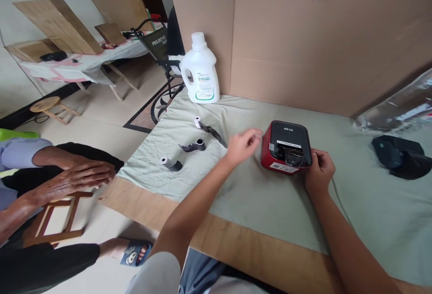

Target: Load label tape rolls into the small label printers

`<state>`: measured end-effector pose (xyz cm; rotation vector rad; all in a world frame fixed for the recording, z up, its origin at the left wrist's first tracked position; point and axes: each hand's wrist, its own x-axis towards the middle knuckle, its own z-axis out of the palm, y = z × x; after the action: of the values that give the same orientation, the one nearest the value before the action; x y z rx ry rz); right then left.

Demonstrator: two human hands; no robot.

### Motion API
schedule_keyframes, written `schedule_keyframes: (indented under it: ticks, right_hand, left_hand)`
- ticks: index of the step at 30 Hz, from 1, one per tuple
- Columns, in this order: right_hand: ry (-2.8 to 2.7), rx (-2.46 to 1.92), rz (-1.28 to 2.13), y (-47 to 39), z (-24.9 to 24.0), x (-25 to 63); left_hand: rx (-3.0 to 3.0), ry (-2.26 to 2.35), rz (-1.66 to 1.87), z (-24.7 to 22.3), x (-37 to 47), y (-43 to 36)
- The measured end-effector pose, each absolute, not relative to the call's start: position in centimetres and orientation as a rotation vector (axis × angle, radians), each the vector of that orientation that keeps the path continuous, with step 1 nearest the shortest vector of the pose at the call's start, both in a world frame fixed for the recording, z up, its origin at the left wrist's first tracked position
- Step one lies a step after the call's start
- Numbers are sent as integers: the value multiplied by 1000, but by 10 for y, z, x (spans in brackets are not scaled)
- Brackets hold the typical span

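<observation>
A red and black box-shaped device (286, 145) sits on the cloth-covered table (256, 213), with dark film or paper at its front opening. My right hand (319, 170) holds the device's right side, fingers curled against it. To the left of the device my left hand (243, 146) hovers with bent fingers, and whether anything small is between them is hidden. Further left lie several small rolls: a white one with a dark strip (197, 122), a dark unrolled one (194, 145) and a white and black one (171, 164).
A white detergent bottle (202, 71) stands at the back before a cardboard wall (303, 37). Black objects (401, 157) and clear plastic (398, 105) lie at right. Another person's folded hands (84, 175) are at left.
</observation>
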<state>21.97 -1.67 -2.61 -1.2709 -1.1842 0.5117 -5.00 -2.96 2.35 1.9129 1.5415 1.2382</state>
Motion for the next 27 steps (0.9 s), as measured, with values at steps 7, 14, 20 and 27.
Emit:
schedule_keyframes:
  ticks: [7, 14, 20, 27]
  right_hand:
    - [-1195, -1363, 501, -11, -29, 221]
    - [-1255, -1351, 541, -13, -26, 221]
    - [-1221, -1339, 594, -9, -30, 224]
    - [-1203, -1353, 640, -4, -39, 229]
  left_hand:
    - [1826, 2396, 861, 52, -202, -23]
    - [1784, 2264, 633, 32, -249, -22]
    - [1655, 2395, 640, 33, -239, -13]
    - [1410, 2510, 517, 55, -260, -35]
